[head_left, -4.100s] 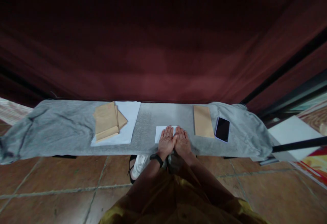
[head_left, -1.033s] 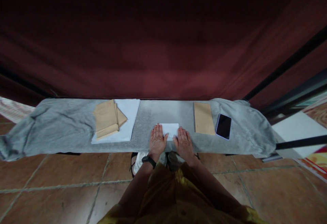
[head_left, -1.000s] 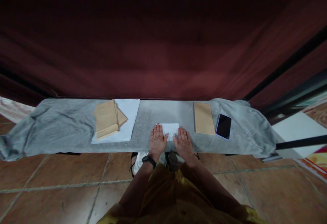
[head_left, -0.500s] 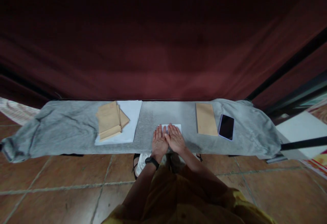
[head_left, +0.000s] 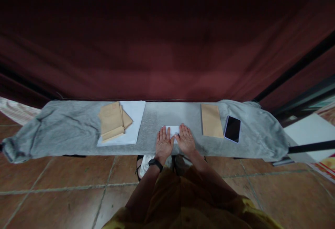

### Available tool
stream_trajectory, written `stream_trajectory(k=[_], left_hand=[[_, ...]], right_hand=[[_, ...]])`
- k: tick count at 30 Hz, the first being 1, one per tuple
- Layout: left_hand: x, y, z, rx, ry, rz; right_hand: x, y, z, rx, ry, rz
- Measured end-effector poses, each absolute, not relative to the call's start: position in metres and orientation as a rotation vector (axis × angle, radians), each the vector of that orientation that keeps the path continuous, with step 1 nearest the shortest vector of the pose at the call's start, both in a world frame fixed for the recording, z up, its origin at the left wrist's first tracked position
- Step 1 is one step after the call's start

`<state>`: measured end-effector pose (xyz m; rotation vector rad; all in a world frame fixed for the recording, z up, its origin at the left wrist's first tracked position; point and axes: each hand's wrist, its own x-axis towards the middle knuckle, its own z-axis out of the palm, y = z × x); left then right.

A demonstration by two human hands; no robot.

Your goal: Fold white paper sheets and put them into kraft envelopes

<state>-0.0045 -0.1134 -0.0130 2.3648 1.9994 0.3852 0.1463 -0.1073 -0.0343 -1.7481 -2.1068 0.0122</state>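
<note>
1. Nearest you, on the near side of the small rectangular white paper (head_left: pixel 174 130), the landmark here: your mustard-yellow cloth garment (head_left: pixel 167 201), with the brown tiled floor (head_left: pixel 65 173) to either side.
2. Your left wrist, also nearer than the paper, wears a black band-like watch (head_left: pixel 156 164).
3. Your left hand (head_left: pixel 164 144) lies palm down over the paper's left part, fingers straight and slightly spread, gripping nothing.
4. Your right hand (head_left: pixel 186 142) lies palm down over the paper's right part, fingers straight and close together, likewise gripping nothing. Both thumbs point inward over the paper, their tips near each other.
5. The paper itself lies flat on the long bench draped in grey cloth (head_left: pixel 157 114); its middle shows between your hands.
6. Right of the paper: a single tan rectangular kraft-paper envelope (head_left: pixel 211 120), and beyond it a dark-screened phone with a pale purple rim (head_left: pixel 232 129).
7. Well left of the paper: a pile of tan kraft-paper envelopes (head_left: pixel 112 119), overlapping larger white paper sheets (head_left: pixel 136 117).
8. Farthest, beyond the paper and bench: a dark red fabric curtain (head_left: pixel 170 58).
</note>
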Motion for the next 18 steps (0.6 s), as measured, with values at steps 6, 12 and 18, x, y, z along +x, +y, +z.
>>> stream_trajectory(k=[6, 12, 18], left_hand=[[-0.005, -0.114, -0.015, 2.404, 2.001, 0.407], [-0.006, -0.114, -0.017, 2.405, 2.022, 0.42], [-0.01, -0.116, -0.023, 2.356, 2.071, 0.491]], right_hand=[[0.156, -0.109, -0.038, -1.787, -2.054, 0.007], [0.159, -0.111, -0.041, -1.801, -2.017, -0.072], [0.16, -0.112, -0.039, -1.838, -2.008, -0.083]])
